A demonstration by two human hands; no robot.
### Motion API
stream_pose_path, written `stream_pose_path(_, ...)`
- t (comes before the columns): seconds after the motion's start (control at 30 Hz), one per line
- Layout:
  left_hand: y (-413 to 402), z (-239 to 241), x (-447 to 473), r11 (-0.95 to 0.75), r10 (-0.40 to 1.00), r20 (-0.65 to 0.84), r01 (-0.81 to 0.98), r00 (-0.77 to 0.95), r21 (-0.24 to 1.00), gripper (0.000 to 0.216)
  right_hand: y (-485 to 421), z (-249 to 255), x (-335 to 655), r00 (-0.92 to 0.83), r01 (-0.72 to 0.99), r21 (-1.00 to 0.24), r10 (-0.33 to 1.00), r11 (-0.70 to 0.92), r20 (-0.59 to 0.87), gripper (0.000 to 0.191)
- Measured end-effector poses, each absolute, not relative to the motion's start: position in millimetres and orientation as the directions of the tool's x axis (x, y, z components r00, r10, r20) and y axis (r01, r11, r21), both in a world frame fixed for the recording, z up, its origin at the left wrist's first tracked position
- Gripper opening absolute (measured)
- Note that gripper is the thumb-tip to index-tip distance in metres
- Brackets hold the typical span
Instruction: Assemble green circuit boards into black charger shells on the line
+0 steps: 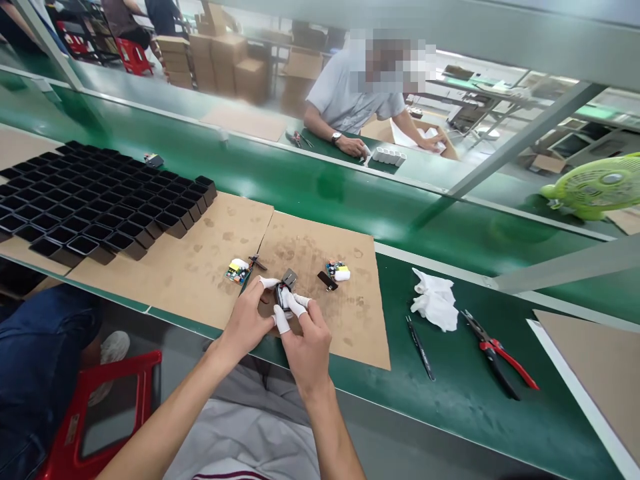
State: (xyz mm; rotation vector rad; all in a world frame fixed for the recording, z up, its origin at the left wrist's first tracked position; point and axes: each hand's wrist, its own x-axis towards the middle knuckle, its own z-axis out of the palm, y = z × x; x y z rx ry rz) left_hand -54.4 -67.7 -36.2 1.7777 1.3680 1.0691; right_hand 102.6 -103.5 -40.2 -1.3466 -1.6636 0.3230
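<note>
Between my two hands is a small black casing [279,297] with something white inside it. White finger cots cover several of my fingertips. My left hand [249,317] pinches the casing's left side, and my right hand [307,333] grips it from the right, fingers over its top. A dark grey flat part [289,277] sticks up at its far end; I cannot tell whether it is attached. Left of my hands lies a small circuit board [237,271] beside a dark clip-like part [257,262]. To the right lie another circuit board [339,271] and a black plate [327,281].
Rows of black open boxes [115,200] fill the left of the bench on cardboard [350,320]. At right lie a white cloth [434,300], tweezers [421,348] and red-black pliers [495,353]. A person [350,100] works across the bench. A green fan [600,187] stands far right.
</note>
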Motion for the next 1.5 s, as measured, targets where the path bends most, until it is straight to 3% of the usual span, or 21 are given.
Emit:
stream_pose_path(0.33,-64,-37,-59,-0.273,0.960,0.226,0.367,0.168,0.889,0.045,-92,-33,115,0.036,0.546,-0.740,0.872,0.392,0.488,0.027)
stream_pose_path(0.5,-67,-33,-63,-0.310,0.939,0.235,0.321,0.251,0.895,0.051,-60,-8,152,-0.154,0.458,-0.817,0.937,0.350,0.315,0.057)
stream_pose_path(0.6,-68,-33,-63,-0.320,0.933,0.238,0.321,0.270,0.891,0.053,-44,1,163,-0.245,0.416,-0.859,0.947,0.298,0.210,0.048)
stream_pose_path(0.73,-66,-32,-60,-0.318,0.938,0.235,0.366,0.254,0.874,0.050,-48,-3,161,-0.176,0.378,-0.885,0.960,0.271,0.219,0.036)
stream_pose_path(0.83,-68,-32,-53,-0.306,0.947,0.228,0.429,0.225,0.850,0.043,-68,-11,149,-0.039,0.383,-0.877,0.953,0.291,0.299,0.041)
stream_pose_path(1.03,-83,-37,-36,-0.246,0.969,0.218,0.564,0.117,0.788,0.034,-107,-20,120,0.125,0.529,-0.784,0.884,0.325,0.450,0.022)
stream_pose_path(1.2,-88,-41,-35,-0.266,0.963,0.238,0.575,0.125,0.774,0.034,-111,-18,112,0.033,0.640,-0.663,0.848,0.389,0.529,0.022)
stream_pose_path(1.5,-84,-43,-36,-0.271,0.962,0.249,0.549,0.115,0.791,0.039,-107,-15,121,-0.184,0.765,-0.442,0.817,0.468,0.547,0.016)
